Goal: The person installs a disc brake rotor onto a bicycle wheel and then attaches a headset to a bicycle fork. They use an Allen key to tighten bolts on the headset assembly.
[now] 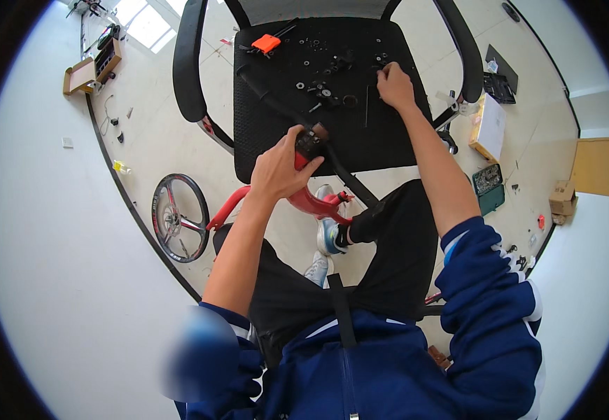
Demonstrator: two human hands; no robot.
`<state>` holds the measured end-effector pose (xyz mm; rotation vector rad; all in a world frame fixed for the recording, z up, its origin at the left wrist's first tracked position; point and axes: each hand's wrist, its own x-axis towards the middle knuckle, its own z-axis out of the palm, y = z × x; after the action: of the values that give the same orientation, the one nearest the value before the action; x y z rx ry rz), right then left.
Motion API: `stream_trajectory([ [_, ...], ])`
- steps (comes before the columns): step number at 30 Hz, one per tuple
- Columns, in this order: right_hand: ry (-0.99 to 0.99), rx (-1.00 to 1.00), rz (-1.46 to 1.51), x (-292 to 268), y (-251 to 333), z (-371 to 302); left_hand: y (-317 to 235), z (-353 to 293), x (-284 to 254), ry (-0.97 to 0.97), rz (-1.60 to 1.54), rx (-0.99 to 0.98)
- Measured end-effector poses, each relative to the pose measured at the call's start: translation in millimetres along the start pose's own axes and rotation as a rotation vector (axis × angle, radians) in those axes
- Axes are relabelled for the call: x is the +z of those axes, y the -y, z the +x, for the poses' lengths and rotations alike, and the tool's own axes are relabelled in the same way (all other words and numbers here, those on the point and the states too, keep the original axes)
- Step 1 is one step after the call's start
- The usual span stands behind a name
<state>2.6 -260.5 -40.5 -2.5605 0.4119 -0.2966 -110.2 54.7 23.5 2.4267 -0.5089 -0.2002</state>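
Observation:
A red bicycle frame (311,203) stands between my legs, its upper end leaning at the near edge of a black chair seat (262,143). My left hand (283,166) is wrapped round that upper end, just below a dark clamp-like part (311,140). At the seat's right side, my right hand (394,85) has its fingertips pinched together among small dark parts; what they hold, if anything, is hidden. Several nuts, washers and a bolt (316,107) lie to the left of it. A thin rod (367,106) rests close by, and a black ring (349,101) too.
The chair's armrests (190,63) rise on both sides of the seat. An orange object (266,43) lies at its far left. On the floor are a spoked wheel (180,218), an open cardboard box (80,75), a green tool case (488,187) and a white box (488,128).

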Motion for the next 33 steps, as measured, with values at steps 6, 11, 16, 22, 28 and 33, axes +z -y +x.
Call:
stream_trajectory([
  [6, 0.141, 0.007, 0.518, -40.3, 30.0, -64.6, 16.1, -9.8, 9.8, -0.031, -0.063, 0.081],
  [11, 0.461, -0.02, 0.507, -23.7, 38.3, -186.9, 16.0, -8.6, 15.7, -0.07, -0.078, 0.137],
  [16, 0.652, 0.188, 0.225, -43.1, 69.7, -230.0, 13.8, -8.1, 13.5, -0.039, -0.092, 0.085],
  [22, 0.744, 0.028, 0.256, -37.6, 68.5, -212.8, 25.5, -6.4, 18.8, -0.102, -0.08, 0.129],
  [28, 0.838, 0.059, 0.092, -35.4, 78.3, -198.8, 33.3, 0.1, 21.3, -0.129, -0.015, 0.09],
  [33, 0.688, -0.018, -0.029, -26.8, 81.2, -204.0, 39.6, 6.2, 32.2, -0.169, -0.008, 0.068],
])
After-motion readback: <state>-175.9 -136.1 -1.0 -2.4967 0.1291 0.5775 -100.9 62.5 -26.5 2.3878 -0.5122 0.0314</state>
